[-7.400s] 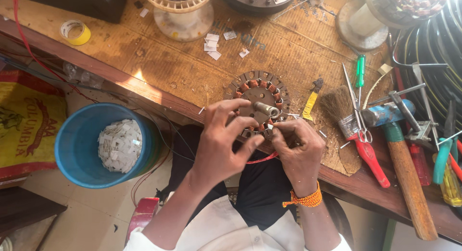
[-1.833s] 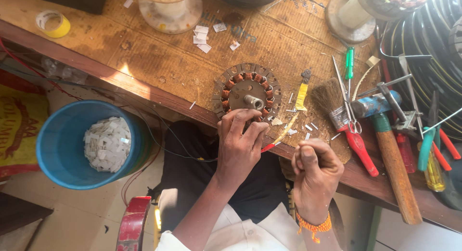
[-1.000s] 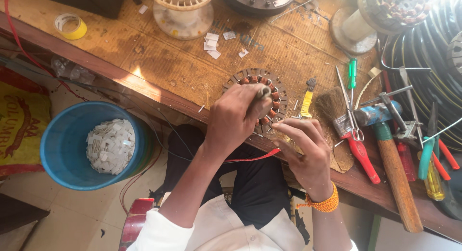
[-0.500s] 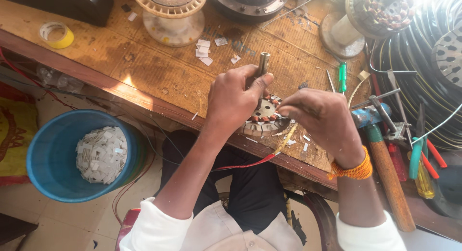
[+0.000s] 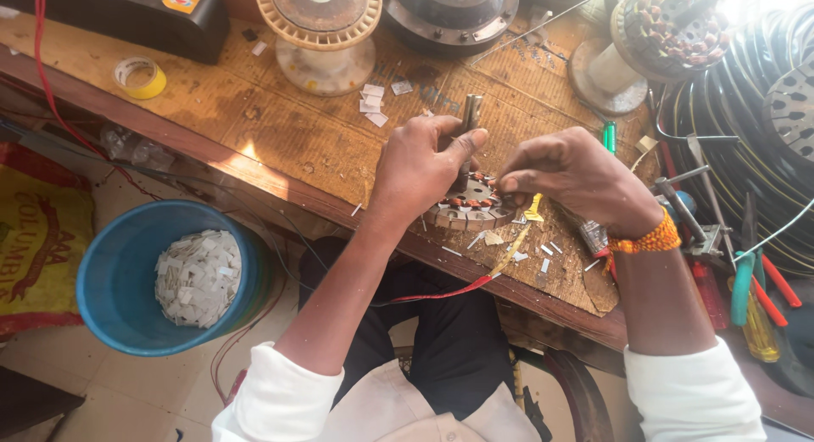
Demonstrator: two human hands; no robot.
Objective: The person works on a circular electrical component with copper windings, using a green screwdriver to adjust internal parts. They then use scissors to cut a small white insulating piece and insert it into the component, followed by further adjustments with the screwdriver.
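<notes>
both hands [image 5: 421, 164] [image 5: 574, 175] curled close together, fingertips pinching, forearms extended.

We see a worn, rough wooden bench [image 5: 280, 137] and a smooth blue plastic bucket [image 5: 119, 315]. The stator [image 5: 475, 206] shows dull metal with coppery windings.

The table [image 5: 280, 137] is worn yellow-brown. At eight o'clock a blue bucket [image 5: 119, 306] holds white paper scraps [image 5: 197, 276]. A yellow tape roll [image 5: 141, 77] lies at ten o'clock. An orange beaded wristband [image 5: 646, 238] and a red wire [image 5: 445, 289] show near centre.
</notes>
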